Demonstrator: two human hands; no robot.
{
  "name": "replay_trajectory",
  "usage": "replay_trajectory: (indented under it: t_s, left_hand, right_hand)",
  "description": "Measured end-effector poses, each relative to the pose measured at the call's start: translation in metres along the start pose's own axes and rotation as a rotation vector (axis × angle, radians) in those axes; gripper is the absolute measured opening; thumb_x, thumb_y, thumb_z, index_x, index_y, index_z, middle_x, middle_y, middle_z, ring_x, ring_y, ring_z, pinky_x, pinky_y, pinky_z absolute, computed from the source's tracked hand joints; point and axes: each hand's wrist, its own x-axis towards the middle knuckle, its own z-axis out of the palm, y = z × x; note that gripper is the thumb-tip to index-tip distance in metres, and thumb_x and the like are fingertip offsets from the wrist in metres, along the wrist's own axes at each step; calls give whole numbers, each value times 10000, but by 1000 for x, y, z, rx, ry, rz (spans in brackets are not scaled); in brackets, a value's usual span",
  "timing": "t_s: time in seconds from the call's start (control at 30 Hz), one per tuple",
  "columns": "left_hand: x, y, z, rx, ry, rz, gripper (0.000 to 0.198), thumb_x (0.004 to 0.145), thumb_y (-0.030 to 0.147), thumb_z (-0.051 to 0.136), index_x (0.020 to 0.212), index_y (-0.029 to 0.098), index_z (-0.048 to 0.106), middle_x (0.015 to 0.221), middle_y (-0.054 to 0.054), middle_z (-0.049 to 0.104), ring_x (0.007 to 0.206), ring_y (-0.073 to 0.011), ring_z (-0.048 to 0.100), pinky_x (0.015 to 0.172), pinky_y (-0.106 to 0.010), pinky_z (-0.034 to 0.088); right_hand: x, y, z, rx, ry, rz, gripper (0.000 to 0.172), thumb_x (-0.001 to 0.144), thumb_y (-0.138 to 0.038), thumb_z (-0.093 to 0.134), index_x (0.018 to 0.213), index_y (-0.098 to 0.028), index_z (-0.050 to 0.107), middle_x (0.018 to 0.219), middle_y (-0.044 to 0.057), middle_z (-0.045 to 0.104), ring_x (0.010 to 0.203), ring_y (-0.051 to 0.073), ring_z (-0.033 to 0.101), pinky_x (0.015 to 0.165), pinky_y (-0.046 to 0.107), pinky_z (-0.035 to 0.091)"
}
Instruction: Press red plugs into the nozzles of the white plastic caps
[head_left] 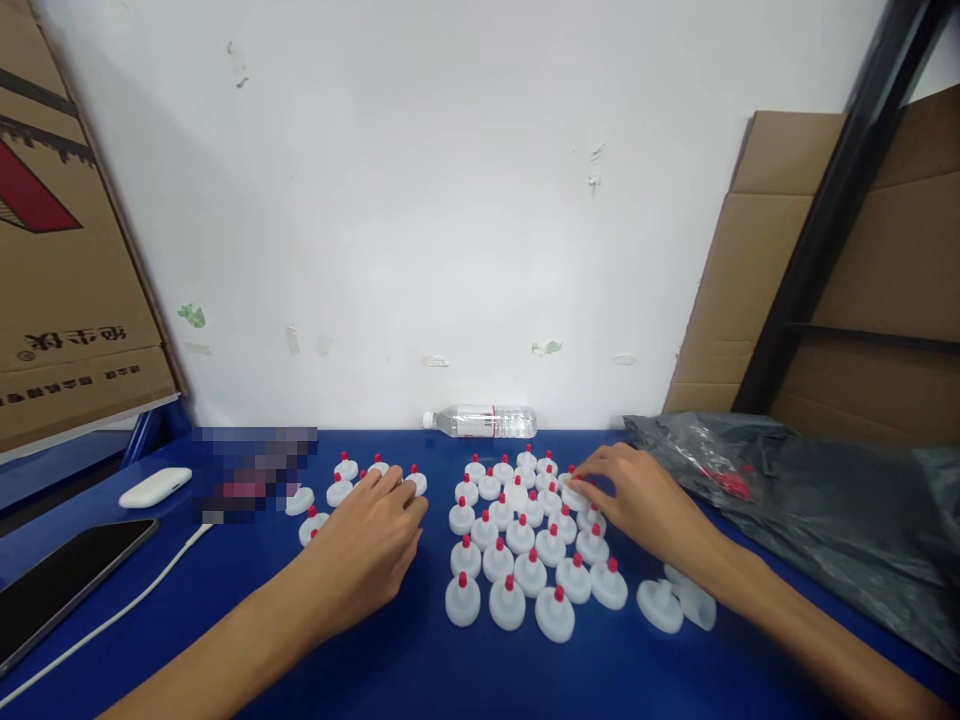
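Observation:
Many white round caps with red tips stand on a blue table. The larger group [523,535] is in rough rows at the middle right, and a few more caps [339,490] are at the left. My right hand [626,495] has thumb and fingers closed around the red tip of a white cap [573,492] at the back right of the larger group. Over the left caps, my left hand [375,535] is closed with its fingers bent downward. Its fingertips are hidden, so what they hold, if anything, does not show.
A clear bottle [487,421] lies against the wall. Two white caps without red tips [661,606] rest by my right forearm. Grey plastic [795,540] with red pieces covers the right side. A phone [71,580], white case [155,487] and cable [112,622] are left.

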Motion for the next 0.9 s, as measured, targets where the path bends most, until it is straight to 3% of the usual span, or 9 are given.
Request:
replay_trajectory:
  t_s: [0.5,0.9]
  left_hand:
    - [-1,7,0,-46,54,48,148,930,95,550,844,170,645,873,-83,653,856,-260,556,823,-422,431]
    - [-1,10,2,-71,72,49,146,931,88,531,858,169,628,866,-78,635,843,-262,542,795,-416,415]
  right_hand:
    - [2,-7,-3,50,29,-42,201,975,-306,625,945,-237,811,903,63,785,824,267,717,738,414,568]
    - [-2,4,2,-10,-17,1,214,959,-303,613,899,-220,800,938,76,784,877,286,713,760,424,549]
